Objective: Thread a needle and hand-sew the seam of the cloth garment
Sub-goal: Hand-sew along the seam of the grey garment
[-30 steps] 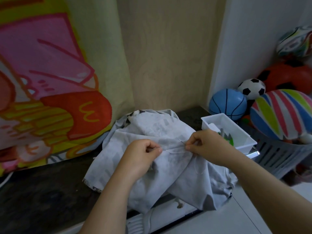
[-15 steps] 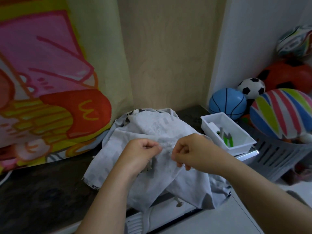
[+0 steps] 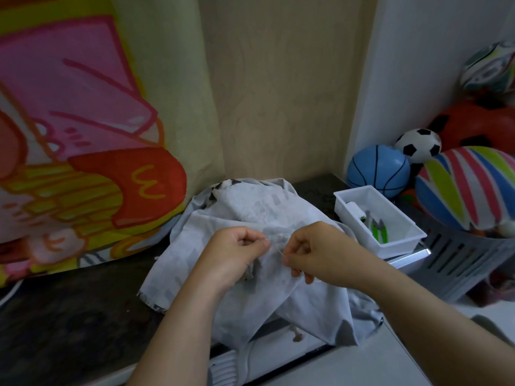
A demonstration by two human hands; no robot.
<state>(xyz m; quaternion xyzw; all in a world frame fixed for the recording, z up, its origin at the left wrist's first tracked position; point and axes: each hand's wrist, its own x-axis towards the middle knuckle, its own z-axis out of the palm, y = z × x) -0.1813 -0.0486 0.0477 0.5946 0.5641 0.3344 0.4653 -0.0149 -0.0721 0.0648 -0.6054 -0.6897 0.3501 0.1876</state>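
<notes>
A pale grey cloth garment point(image 3: 259, 296) lies bunched on the dark countertop point(image 3: 69, 316) and hangs over its front edge. My left hand point(image 3: 237, 252) pinches a fold of the cloth at the seam. My right hand point(image 3: 315, 249) is closed on a thin needle point(image 3: 277, 249), which slants between the two hands with its tip toward the left thumb. The thread is too fine to make out.
A white plastic tray point(image 3: 401, 240) with green-handled snips point(image 3: 377, 231) sits right of the garment. Behind it a grey basket point(image 3: 468, 257) holds several balls, among them a blue one point(image 3: 379, 169). A colourful printed cloth point(image 3: 78, 140) hangs on the left.
My right hand has moved left from beside the tray to close by the left hand, bringing the needle to the pinched fold. The left hand has kept its hold on the cloth.
</notes>
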